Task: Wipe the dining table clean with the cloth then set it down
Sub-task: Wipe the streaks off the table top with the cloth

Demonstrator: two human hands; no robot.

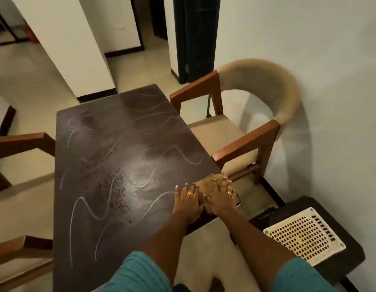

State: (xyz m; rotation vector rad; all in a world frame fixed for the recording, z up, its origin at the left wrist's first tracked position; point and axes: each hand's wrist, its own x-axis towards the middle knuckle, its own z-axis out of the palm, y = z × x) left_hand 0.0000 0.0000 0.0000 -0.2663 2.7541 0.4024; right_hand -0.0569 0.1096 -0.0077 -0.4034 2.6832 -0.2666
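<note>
A dark brown dining table (111, 148) with pale swirl marks and dusty smears fills the middle of the view. At its near right corner lies a brown cloth (212, 179). My right hand (221, 197) presses flat on the cloth, fingers spread. Beside it, my left hand (188, 201) rests flat on the table, its fingertips touching the cloth's left edge. Most of the cloth is hidden under my hands.
A wooden armchair (246, 133) with a beige padded back stands at the table's right side against the wall. More chair arms (20, 144) show on the left. A white perforated plastic tray (305, 234) sits on a dark stool at the lower right.
</note>
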